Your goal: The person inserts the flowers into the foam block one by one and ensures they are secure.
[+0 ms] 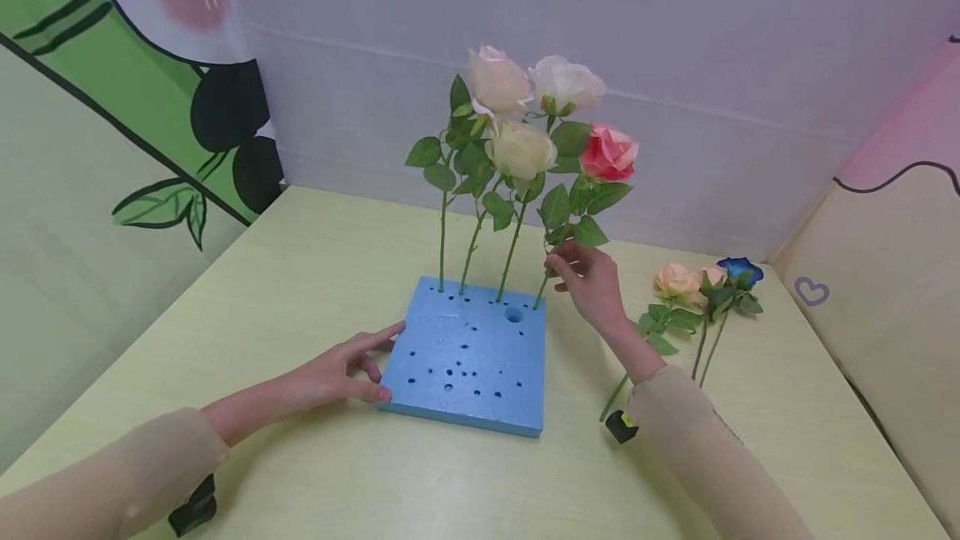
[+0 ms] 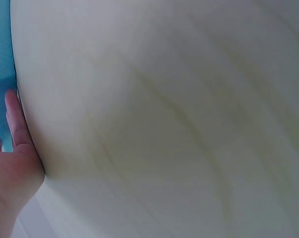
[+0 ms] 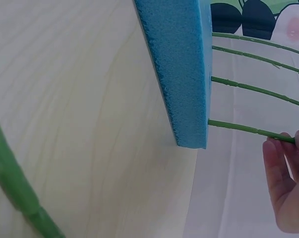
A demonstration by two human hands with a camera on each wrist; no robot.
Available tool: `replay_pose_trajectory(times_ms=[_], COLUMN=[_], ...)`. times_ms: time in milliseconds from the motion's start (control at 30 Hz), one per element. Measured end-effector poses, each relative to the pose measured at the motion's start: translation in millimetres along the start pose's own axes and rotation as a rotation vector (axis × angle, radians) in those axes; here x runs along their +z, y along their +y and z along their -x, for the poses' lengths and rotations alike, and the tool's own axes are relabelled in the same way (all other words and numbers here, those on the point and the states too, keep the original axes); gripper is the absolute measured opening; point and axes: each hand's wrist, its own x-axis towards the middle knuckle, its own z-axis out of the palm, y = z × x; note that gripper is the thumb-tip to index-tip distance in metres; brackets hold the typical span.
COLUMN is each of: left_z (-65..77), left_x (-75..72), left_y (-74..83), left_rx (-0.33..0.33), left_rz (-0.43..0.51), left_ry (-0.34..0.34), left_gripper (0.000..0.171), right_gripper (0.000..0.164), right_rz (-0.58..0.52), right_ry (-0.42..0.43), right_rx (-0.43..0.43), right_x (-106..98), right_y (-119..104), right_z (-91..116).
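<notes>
A blue foam board [image 1: 480,357] dotted with holes lies flat on the table. Four stems stand in its far edge: a pale pink rose [image 1: 497,83], a white rose [image 1: 567,86], a cream rose [image 1: 521,150] and a red-pink rose [image 1: 609,152]. My right hand [image 1: 592,277] pinches the red-pink rose's stem between thumb and fingers; in the right wrist view that stem [image 3: 238,127] enters the board near its corner. At the board's left edge rests my left hand [image 1: 348,372], fingers stretched and thumb at the near left corner.
To the right of the board lie more artificial roses: a peach rose [image 1: 678,283] and a blue rose [image 1: 741,270], with another peach bloom between them. A printed cloth [image 1: 600,7] hangs behind the table [image 1: 315,473].
</notes>
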Motion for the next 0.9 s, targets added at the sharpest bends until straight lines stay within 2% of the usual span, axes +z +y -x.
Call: replay_pose_trajectory(times_ms=[333,633,900], left_z=[0.1,2.5,4.0], left_x=[-0.1,-0.7,1.3], left_y=[1.6,6.2,5.1], left_rx=[-0.01,0.015,0.018], left_rz=[-0.012,0.005,0.008], left_ry=[0.006,0.002,0.005], left_gripper=[0.092,0.092,0.092], right_gripper=[0.016,0.015,0.015], right_rz=[0.015,0.05,0.022], right_ry=[-0.001,-0.013,-0.014], right_rx=[-0.006,0.005,0.014], right_x=[-0.2,3.6,4.2], right_y=[-0.8,-1.4,0.5], right_z=[2.0,0.7,2.4])
